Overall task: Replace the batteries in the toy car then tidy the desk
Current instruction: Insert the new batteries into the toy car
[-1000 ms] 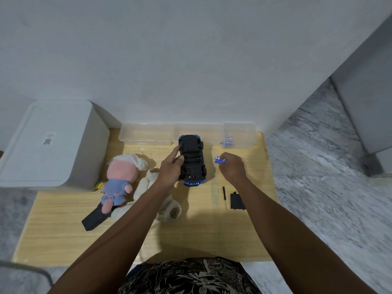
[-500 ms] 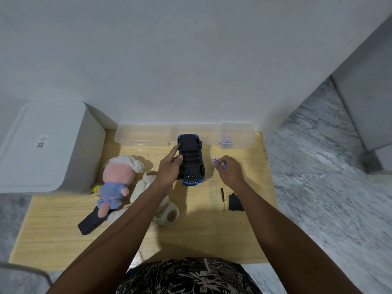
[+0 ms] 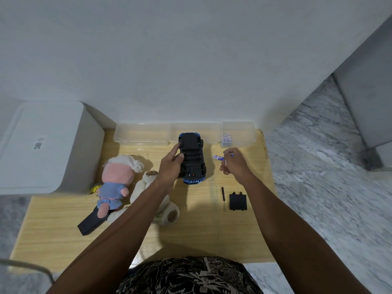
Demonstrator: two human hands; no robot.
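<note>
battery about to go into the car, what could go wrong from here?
1. The right hand pinches the battery only by its end; it may slip.
2. Polarity marks in the upturned toy car are unreadable, so it could go in reversed.
3. The forearm could knock the screwdriver.

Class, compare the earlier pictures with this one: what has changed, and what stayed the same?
Little changed. The right hand still pinches a battery beside the toy car, with only slight shifts. The left hand still holds the upturned car. Screwdriver and battery cover lie unmoved.
</note>
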